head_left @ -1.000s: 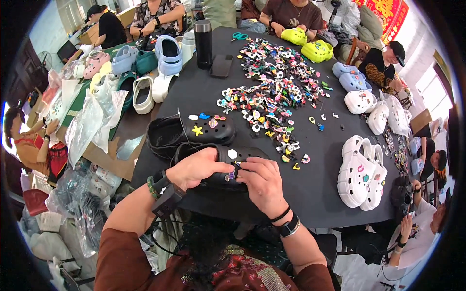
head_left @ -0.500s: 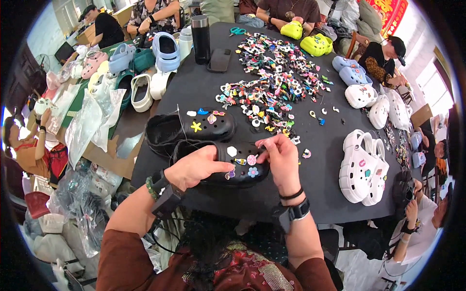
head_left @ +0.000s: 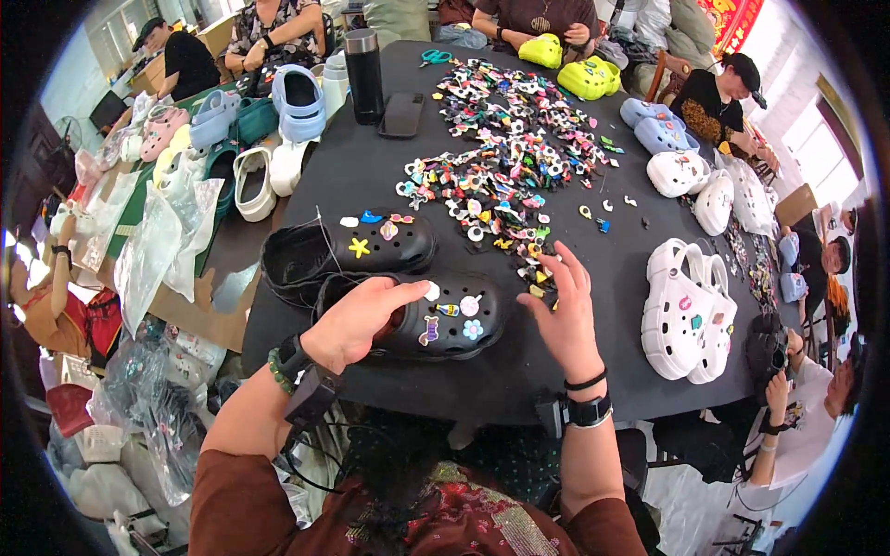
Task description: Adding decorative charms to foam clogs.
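A black foam clog [head_left: 489,310] lies toe to the right in front of me, carrying several charms: a white one, a bottle, a round pale swirl, a blue flower and a purple one. My left hand [head_left: 352,320] grips its heel side, thumb stretched over the top by the white charm; the other fingers are partly hidden. Its mate, another black clog [head_left: 413,250], sits just behind with a yellow starfish and other charms. To the right of the toe, my right hand [head_left: 567,315] is open, fingers apart, beside the near end of the charm pile [head_left: 519,139].
White clogs [head_left: 672,343] stand at the right; blue and white pairs sit farther back. A black tumbler [head_left: 364,79], a phone [head_left: 401,116] and teal scissors [head_left: 436,57] lie beyond the pile. Lime clogs [head_left: 591,79] are at the far edge. Co-workers sit around.
My right hand has left the clog's toe and moved right, its pinched fingers now spread. My left thumb has shifted up to the white charm. The whole view has moved slightly.
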Motion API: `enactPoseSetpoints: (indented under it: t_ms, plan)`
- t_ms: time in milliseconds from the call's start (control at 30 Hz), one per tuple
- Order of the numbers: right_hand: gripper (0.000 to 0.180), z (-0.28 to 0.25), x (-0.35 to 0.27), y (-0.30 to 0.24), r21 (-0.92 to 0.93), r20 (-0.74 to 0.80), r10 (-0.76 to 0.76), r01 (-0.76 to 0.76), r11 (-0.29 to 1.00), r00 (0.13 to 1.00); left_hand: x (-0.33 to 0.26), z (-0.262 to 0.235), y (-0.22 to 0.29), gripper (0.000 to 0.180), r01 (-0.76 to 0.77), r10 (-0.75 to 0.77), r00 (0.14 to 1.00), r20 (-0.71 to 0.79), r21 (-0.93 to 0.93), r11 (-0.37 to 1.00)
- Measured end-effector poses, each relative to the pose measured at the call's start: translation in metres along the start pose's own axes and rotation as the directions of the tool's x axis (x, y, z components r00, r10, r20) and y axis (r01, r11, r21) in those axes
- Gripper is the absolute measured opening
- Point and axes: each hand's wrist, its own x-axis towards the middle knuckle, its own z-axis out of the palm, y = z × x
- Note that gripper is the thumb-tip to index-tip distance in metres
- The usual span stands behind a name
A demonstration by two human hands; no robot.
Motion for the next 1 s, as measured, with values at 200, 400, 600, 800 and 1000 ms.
enactPoseSetpoints:
  t_ms: [200, 400, 600, 800, 1000]
  plan:
    - [0.05, -0.013, -0.004, -0.043, 0.279, 0.146, -0.262, 0.214, 0.936, 0.954, 0.002, -0.003, -0.006, 0.032, -0.006, 0.006, 1.0, -0.009, 0.004, 1.0]
    - [0.054, 0.008, -0.01, -0.085, 0.218, 0.23, -0.38, 0.333, 0.917, 0.896, -0.007, 0.004, -0.007, 0.035, -0.113, 0.132, 0.985, -0.115, 0.154, 0.982]
    - [0.045, 0.033, -0.013, -0.089, 0.192, 0.169, -0.34, 0.308, 0.932, 0.925, 0.0, -0.001, -0.016, 0.027, -0.157, 0.18, 0.977, -0.117, 0.182, 0.971]
    - [0.029, 0.04, -0.012, -0.087, 0.166, 0.069, -0.383, 0.368, 0.915, 0.921, 0.007, -0.007, -0.017, 0.026, -0.135, 0.161, 0.982, -0.103, 0.219, 0.966]
    - [0.026, 0.052, -0.014, -0.082, 0.128, -0.096, -0.422, 0.432, 0.893, 0.902, 0.01, -0.008, -0.016, 0.028, -0.129, 0.16, 0.981, -0.11, 0.242, 0.962]
